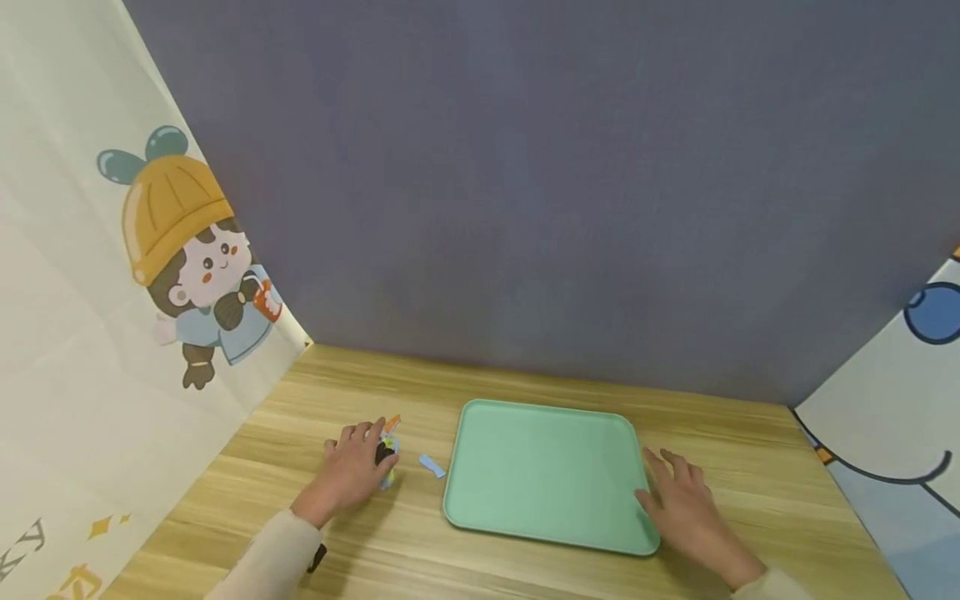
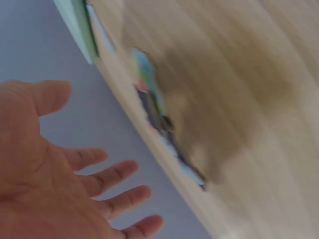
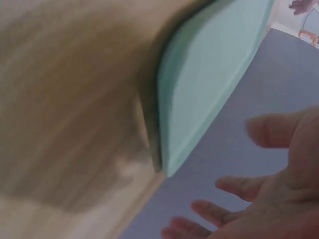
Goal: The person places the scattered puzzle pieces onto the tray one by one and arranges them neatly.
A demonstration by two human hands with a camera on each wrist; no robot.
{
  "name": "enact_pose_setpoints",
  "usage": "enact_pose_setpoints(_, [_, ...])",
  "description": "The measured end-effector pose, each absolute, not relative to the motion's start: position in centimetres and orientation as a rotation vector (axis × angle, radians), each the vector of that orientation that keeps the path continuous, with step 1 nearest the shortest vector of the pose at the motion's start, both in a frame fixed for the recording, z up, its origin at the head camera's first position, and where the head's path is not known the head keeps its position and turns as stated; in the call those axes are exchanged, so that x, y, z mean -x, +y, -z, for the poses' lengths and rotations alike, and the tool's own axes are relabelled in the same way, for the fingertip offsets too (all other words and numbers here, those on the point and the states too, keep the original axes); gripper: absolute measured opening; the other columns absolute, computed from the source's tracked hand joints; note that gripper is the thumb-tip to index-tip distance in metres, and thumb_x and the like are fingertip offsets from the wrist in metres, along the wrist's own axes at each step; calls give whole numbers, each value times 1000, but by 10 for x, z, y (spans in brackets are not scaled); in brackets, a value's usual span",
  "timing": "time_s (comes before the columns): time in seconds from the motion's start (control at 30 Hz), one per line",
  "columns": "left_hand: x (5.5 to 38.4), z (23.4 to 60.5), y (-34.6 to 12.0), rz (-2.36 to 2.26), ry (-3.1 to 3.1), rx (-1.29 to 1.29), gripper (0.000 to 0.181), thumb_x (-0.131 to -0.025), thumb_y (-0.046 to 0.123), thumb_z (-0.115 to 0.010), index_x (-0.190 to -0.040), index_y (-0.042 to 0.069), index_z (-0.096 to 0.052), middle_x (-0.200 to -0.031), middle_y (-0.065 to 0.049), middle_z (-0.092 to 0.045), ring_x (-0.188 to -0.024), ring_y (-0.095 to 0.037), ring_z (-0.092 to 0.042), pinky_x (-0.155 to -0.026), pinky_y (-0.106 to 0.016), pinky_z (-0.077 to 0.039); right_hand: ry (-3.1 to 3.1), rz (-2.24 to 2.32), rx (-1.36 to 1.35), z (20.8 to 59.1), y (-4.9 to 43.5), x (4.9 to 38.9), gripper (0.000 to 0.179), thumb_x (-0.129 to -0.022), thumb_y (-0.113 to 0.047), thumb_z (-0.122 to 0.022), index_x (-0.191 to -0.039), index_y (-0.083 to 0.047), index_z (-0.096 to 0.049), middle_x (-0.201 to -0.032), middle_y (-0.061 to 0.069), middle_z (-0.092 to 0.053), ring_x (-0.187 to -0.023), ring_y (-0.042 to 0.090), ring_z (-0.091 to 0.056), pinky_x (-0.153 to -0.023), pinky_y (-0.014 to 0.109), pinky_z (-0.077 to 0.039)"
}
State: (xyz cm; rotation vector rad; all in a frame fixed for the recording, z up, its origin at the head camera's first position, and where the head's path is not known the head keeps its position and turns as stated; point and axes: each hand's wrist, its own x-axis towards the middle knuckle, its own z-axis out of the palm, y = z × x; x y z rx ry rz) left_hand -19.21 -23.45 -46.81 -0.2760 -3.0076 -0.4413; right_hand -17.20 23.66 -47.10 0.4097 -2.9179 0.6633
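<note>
A plain grey-blue fabric backdrop (image 1: 525, 208) rises behind the bench (image 1: 787, 500), whose top is pale, streaky wood grain, with a white sheet printed with a cartoon child in a yellow hat (image 1: 172, 217) on the left. On the bench lies a mint-green, rounded rectangular tray (image 1: 547, 475); left of it sit a small cluster of flat, multicoloured pieces (image 2: 159, 119), blurred in the left wrist view, and a separate light-blue flat strip (image 1: 431, 465) just beside the tray. The left hand (image 1: 352, 467) is spread above the bench near the cluster, holding nothing; the right hand (image 1: 686, 504), loosely spread and holding nothing, is by the tray's right edge. The step looks like a moment before any grasp; taking a piece would call for lowering the left hand and pinching a thin edge.
</note>
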Motion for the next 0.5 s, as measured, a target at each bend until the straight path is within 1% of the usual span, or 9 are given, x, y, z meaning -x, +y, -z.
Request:
enact_pose_setpoints(0.07, [197, 471, -237, 410, -3027, 255, 61, -90, 33, -62, -134, -5, -43, -124, -21, -48, -113, -41, -40, -83, -63, -31, -2955, -700, -399, 474, 237, 174, 55, -88, -12, -63, -133, 11, -41, -122, 32, -41, -108, 47, -38, -81, 60, -38])
enact_pose_setpoints(0.17, [205, 476, -238, 401, -3039, 300, 55, -86, 29, -69, -127, -3, -51, -117, -15, -52, -105, -33, -43, -78, -54, -35, -3046, -743, -349, 476, 237, 179, 50, -87, -5, -62, -130, 14, -43, -111, 23, -48, -103, 37, -47, -81, 51, -44])
enact_pose_setpoints(0.23, [210, 480, -236, 418, -3021, 398, 50, -83, 26, -73, -123, 2, -56, -115, -10, -53, -103, -29, -43, -76, -47, -35, -3099, -767, -313, 477, 236, 182, 48, -88, -3, -60, -129, 15, -44, -108, 19, -49, -101, 33, -50, -82, 49, -45])
enact_pose_setpoints(0.33, [219, 486, -230, 457, -2979, 587, 43, -82, 19, -74, -121, 8, -60, -115, -4, -54, -102, -25, -43, -73, -41, -32, -3119, -797, -289, 478, 236, 186, 45, -86, 2, -60, -126, 17, -46, -107, 18, -49, -100, 31, -54, -82, 47, -47])
enact_pose_setpoints(0.37, [221, 488, -227, 469, -2962, 638, 40, -83, 17, -73, -120, 9, -61, -115, -2, -54, -105, -26, -43, -74, -41, -32, -3113, -806, -287, 478, 236, 187, 44, -85, 4, -60, -125, 17, -47, -107, 18, -48, -99, 31, -54, -81, 47, -48])
enact_pose_setpoints(0.4, [224, 489, -224, 477, -2948, 678, 38, -83, 15, -72, -119, 10, -61, -115, -1, -55, -109, -28, -44, -78, -43, -34, -3109, -808, -283, 479, 236, 188, 43, -84, 5, -61, -124, 16, -48, -107, 18, -48, -99, 30, -55, -81, 46, -48])
enact_pose_setpoints(0.47, [229, 492, -218, 488, -2928, 740, 33, -84, 12, -70, -116, 11, -62, -113, -1, -56, -110, -28, -44, -80, -46, -35, -3103, -815, -287, 481, 236, 190, 42, -83, 8, -61, -123, 16, -50, -106, 18, -48, -95, 28, -55, -78, 44, -49])
enact_pose_setpoints(0.5, [231, 493, -215, 489, -2917, 758, 31, -84, 11, -70, -114, 12, -63, -111, 0, -57, -110, -28, -45, -85, -49, -35, -3103, -822, -286, 481, 237, 192, 43, -82, 9, -61, -122, 16, -50, -106, 17, -48, -92, 26, -55, -76, 42, -50])
